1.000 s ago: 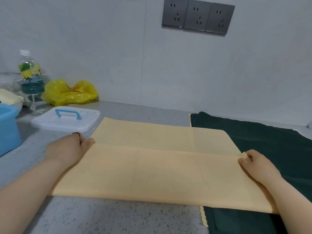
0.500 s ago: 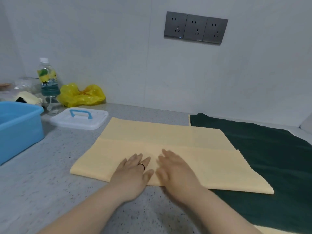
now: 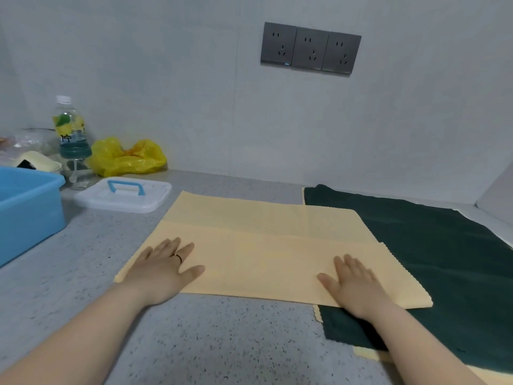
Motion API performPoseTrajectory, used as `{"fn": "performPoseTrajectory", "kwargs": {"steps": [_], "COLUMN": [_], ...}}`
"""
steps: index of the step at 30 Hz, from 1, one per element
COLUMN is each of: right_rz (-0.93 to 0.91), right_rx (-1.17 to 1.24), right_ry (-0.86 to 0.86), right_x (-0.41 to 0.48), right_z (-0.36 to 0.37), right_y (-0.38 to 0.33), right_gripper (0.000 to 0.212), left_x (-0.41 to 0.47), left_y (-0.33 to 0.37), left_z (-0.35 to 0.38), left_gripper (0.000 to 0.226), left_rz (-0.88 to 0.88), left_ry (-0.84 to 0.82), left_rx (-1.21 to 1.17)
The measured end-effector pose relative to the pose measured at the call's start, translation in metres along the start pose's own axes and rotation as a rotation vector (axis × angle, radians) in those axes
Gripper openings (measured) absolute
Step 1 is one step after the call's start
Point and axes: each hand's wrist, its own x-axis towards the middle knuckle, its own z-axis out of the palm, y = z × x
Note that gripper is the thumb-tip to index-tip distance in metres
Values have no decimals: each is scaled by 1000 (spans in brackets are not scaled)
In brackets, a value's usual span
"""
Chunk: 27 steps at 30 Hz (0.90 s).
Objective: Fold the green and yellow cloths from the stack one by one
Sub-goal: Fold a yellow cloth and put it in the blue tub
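Yellow cloth (image 3: 266, 245) lies folded on the speckled tabletop (image 3: 216, 343), its right end overlapping the green cloth (image 3: 433, 245); left hand (image 3: 163, 270) and right hand (image 3: 352, 284) press it flat, fingers spread.

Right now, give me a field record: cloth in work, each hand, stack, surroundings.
cloth in work: yellow cloth, folded over once, flat on the counter, right end overlapping the green cloth
left hand: flat, fingers straight, pressing the cloth's left end
right hand: flat, pressing its right end
stack: green cloth spread out, another yellow edge showing beneath it
surroundings: blue tub, white lid, bottle, yellow bag at left
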Motion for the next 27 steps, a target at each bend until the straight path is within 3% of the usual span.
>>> {"fn": "performPoseTrajectory", "kwargs": {"steps": [4,14,18,20,23,27], "right_rz": [89,24,19,-10,-126,-181], "right_rx": [20,-27,114,210,253,216], "right_ry": [37,43,156,233,282,212], "right_x": [1,-47,-51,-42,-17,11], "right_z": [-3,5,-8,-17,-21,-21], "right_y": [25,38,38,32,25,18], "right_gripper": [67,65,32,27,24,18], "left_x": [-2,-69,-81,-79,-76,-73], "left_y": [-2,-3,14,29,49,51], "left_z": [-2,16,11,10,19,28], "left_gripper": [67,65,47,45,44,46], "left_rz": [8,-38,-15,9,21,0], "left_ry": [-15,47,231,318,318,307], "left_rx": [19,21,33,-17,-94,-126]}}
